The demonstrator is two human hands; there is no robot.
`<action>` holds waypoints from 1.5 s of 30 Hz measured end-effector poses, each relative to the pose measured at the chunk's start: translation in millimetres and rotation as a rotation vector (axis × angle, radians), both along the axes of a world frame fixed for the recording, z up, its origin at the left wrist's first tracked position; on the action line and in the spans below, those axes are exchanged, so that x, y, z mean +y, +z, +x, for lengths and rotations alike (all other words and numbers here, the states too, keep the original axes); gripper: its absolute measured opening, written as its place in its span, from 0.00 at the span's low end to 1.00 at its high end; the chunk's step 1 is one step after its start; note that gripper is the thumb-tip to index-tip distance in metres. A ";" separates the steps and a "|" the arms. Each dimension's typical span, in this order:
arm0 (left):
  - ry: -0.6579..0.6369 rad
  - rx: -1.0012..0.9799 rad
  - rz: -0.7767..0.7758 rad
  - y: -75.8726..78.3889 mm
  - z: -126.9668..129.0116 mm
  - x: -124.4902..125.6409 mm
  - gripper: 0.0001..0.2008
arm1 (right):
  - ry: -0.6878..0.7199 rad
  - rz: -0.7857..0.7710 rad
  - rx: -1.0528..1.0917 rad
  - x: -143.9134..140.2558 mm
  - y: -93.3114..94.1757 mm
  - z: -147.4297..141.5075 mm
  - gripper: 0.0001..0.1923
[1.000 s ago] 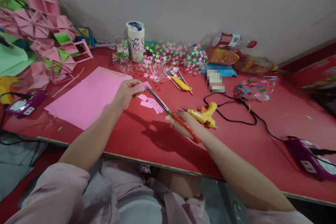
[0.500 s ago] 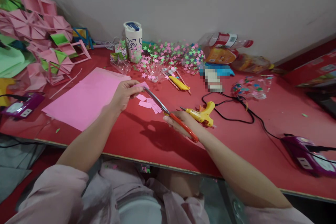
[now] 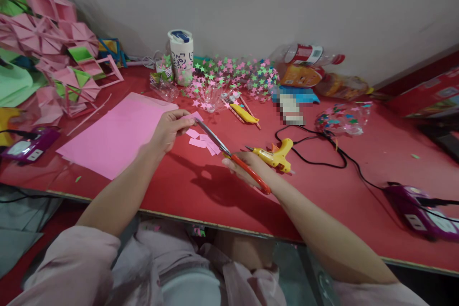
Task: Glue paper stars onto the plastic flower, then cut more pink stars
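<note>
a: what is held by the left hand [image 3: 168, 129]?

b: a small pink paper strip [image 3: 193, 116] is pinched between its fingers, above the red table [image 3: 340, 186]. the blades of the scissors [image 3: 229, 153] are placed at this strip.

a: and the right hand [image 3: 247, 168]?

b: it is closed around the orange handles of the scissors. it cannot be told clearly whether the blades are apart or together, because they are seen as one thin line.

a: what is found under the blades?

b: small pink cut pieces [image 3: 201, 139] are lying on the table, just beside the left hand. a large pink sheet [image 3: 118, 131] is laid flat at the left of them. a yellow glue gun [image 3: 274, 155] is seen near the right hand, not touched by it, with a black cable [image 3: 322, 146] going to the right.
</note>
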State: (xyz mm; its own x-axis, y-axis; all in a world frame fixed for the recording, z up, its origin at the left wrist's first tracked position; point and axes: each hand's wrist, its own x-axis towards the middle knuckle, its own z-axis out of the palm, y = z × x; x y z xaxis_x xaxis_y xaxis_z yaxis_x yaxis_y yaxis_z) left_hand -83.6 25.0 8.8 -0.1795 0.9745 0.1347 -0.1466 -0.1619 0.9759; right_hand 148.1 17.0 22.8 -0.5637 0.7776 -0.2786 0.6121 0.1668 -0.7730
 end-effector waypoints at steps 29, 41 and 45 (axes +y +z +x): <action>-0.071 0.057 0.126 -1.8 15.6 -10.6 0.12 | -0.008 -0.194 0.239 -2.6 -4.4 -1.9 0.23; -0.033 0.037 0.149 -3.1 24.5 -11.9 0.15 | -0.090 -0.191 0.240 -10.2 -10.2 -6.7 0.25; -0.033 0.007 0.153 -2.1 26.9 -11.8 0.16 | -0.094 -0.141 0.247 -11.1 -13.6 -7.3 0.26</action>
